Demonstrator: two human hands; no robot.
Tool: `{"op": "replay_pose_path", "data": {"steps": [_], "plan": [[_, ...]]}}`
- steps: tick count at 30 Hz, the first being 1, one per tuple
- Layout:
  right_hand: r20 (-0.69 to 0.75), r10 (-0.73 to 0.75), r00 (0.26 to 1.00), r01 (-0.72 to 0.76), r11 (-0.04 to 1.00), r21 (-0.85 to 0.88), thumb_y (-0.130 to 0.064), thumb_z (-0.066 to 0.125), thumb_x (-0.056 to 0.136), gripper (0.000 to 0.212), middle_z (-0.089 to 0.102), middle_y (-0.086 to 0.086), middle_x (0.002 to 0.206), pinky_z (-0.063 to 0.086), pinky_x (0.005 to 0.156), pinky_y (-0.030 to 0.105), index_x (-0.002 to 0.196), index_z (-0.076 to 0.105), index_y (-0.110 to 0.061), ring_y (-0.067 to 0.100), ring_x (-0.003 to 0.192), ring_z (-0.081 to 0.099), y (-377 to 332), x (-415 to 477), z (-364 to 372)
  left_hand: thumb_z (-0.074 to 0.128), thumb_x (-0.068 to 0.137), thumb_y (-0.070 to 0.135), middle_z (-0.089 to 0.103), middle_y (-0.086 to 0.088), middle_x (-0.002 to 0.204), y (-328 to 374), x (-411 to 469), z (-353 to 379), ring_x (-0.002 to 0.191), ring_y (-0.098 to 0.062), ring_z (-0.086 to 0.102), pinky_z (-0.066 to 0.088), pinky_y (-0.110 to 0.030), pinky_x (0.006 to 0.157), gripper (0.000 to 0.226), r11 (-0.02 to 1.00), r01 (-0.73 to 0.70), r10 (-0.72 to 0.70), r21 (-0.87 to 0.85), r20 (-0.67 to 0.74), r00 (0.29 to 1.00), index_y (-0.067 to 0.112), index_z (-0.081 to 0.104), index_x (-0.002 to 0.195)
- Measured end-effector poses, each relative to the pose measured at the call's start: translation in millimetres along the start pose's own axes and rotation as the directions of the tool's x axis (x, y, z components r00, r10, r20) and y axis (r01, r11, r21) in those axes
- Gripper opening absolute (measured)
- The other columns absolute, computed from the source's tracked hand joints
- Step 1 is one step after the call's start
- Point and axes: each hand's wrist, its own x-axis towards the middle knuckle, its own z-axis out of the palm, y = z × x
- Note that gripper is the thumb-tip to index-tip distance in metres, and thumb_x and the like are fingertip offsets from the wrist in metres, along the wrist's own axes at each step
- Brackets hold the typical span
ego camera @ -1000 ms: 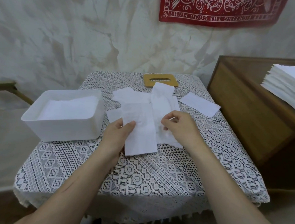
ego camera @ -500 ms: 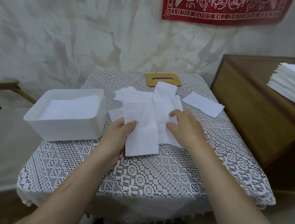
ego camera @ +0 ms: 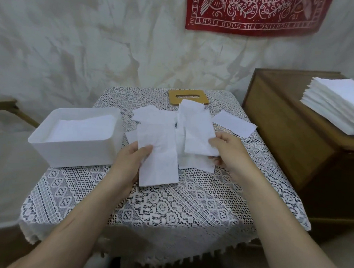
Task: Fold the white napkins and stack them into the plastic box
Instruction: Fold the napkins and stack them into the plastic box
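Note:
A folded white napkin (ego camera: 158, 159) lies at the middle of the lace-covered table (ego camera: 168, 210), and my left hand (ego camera: 130, 162) holds its left edge with the thumb on top. My right hand (ego camera: 230, 152) pinches the near right corner of a second napkin (ego camera: 198, 134), raised off a loose pile of white napkins (ego camera: 152, 116) behind. The white plastic box (ego camera: 76, 149) stands at the left of the table with folded napkins (ego camera: 83, 127) stacked inside.
One folded napkin (ego camera: 234, 126) lies apart at the right of the table. A wooden lid with a slot (ego camera: 189, 97) rests at the far edge. A wooden cabinet (ego camera: 290, 128) on the right carries a tall stack of napkins (ego camera: 339, 106).
My right hand went from resting on the pile to pinching a napkin and lifting its near corner. My left hand has stayed on the folded napkin.

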Motion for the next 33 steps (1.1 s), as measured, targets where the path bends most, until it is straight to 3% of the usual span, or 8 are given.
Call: {"op": "replay_pose_path", "data": {"steps": [4,7,11,17,21,25,29,33], "plan": [[-0.042,-0.02,0.999,0.006,0.947,-0.321,-0.042,0.062,0.093,0.021,0.07,-0.005,0.075,0.043,0.063,0.031,0.087,0.067,-0.023,0.015,0.06,0.056,10,2,-12,0.054,0.106,0.018,0.08,-0.001,0.106,0,-2,1,0.09,-0.017,0.078,0.06,-0.032,0.066,0.018,1.0,-0.002,0.001,0.023,0.019,1.0,0.016,0.07,0.115],[-0.039,-0.055,0.998,0.037,0.931,-0.363,-0.052,0.064,0.091,0.028,0.071,-0.006,0.078,0.043,0.068,0.033,0.09,0.07,-0.024,0.016,0.071,0.06,8,3,-8,0.054,0.106,0.017,0.08,-0.001,0.107,0,0,4,0.092,-0.018,0.078,0.061,-0.036,0.073,0.019,1.0,-0.007,0.006,0.017,0.024,1.0,0.017,0.07,0.114],[-0.084,-0.067,0.994,0.022,0.894,-0.448,-0.043,0.066,0.094,0.021,0.068,-0.008,0.089,0.048,0.081,0.034,0.091,0.066,-0.023,0.019,0.09,0.063,4,11,3,0.054,0.106,0.017,0.081,0.0,0.104,-1,5,8,0.089,-0.017,0.078,0.061,-0.033,0.067,0.018,1.0,-0.006,0.006,0.003,0.022,1.0,0.017,0.07,0.114],[-0.121,-0.203,0.972,0.094,0.801,-0.591,-0.03,0.062,0.098,0.013,0.069,-0.005,0.091,0.04,0.067,0.031,0.101,0.072,-0.023,0.022,0.087,0.062,0,16,1,0.053,0.107,0.022,0.081,0.003,0.101,-2,7,12,0.089,-0.016,0.078,0.061,-0.04,0.077,0.019,1.0,-0.004,0.003,0.023,0.024,1.0,0.017,0.07,0.114],[-0.129,-0.249,0.96,0.23,0.962,-0.146,-0.024,0.065,0.098,0.009,0.076,-0.002,0.083,0.053,0.061,0.033,0.093,0.072,-0.022,0.018,0.073,0.068,-20,6,-12,0.052,0.108,0.023,0.08,0.003,0.107,-2,10,13,0.098,-0.016,0.077,0.06,-0.04,0.087,0.022,0.999,0.013,-0.013,-0.033,0.008,1.0,0.015,0.068,0.12],[-0.022,-0.16,0.987,0.161,0.959,0.235,-0.016,0.063,0.1,0.01,0.074,-0.001,0.078,0.046,0.048,0.019,0.095,0.072,-0.016,0.007,0.057,0.062,-34,-11,-15,0.051,0.108,0.023,0.081,0.006,0.103,-3,9,17,0.094,-0.011,0.077,0.058,-0.031,0.08,0.02,0.996,0.031,-0.029,-0.087,0.017,0.999,0.017,0.068,0.116],[0.114,-0.1,0.988,0.064,0.958,0.28,-0.019,0.064,0.099,0.009,0.076,0.006,0.093,0.049,0.054,0.021,0.095,0.072,-0.018,0.016,0.071,0.066,-28,-14,-4,0.049,0.109,0.023,0.079,0.003,0.111,-3,8,19,0.1,-0.012,0.076,0.059,-0.026,0.078,0.023,0.99,0.055,-0.05,-0.131,0.041,0.998,0.014,0.067,0.121],[0.113,-0.048,0.992,0.041,0.997,0.063,-0.019,0.065,0.099,0.011,0.075,0.002,0.084,0.05,0.046,0.023,0.102,0.069,-0.009,0.015,0.062,0.07,-16,-13,11,0.05,0.109,0.022,0.079,0.001,0.114,-3,6,22,0.107,-0.015,0.074,0.058,-0.032,0.089,0.023,0.984,0.066,-0.058,-0.165,0.052,0.997,0.013,0.066,0.121]]}}
